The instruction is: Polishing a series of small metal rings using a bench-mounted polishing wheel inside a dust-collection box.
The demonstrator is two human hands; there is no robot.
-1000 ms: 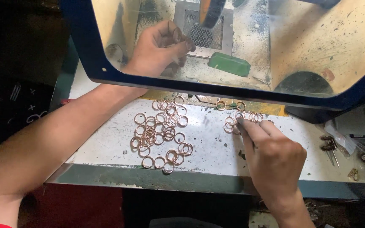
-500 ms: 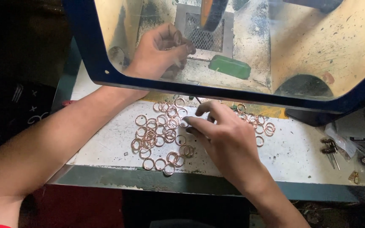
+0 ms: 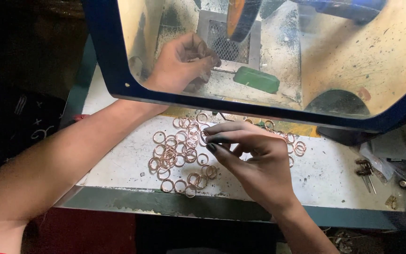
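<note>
Left hand [image 3: 179, 61] pinches something unclear | right hand [image 3: 254, 160] fingertips on thin copper rings [image 3: 179, 155]

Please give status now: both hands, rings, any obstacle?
Left hand behind shield, pinching something small. Right hand over rings, fingertips at pile. Nothing blocking.

One head-worn camera looks steeply down, close over the workbench [image 3: 334, 178]

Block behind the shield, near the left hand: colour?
Green block, clearest in the head view.
</note>
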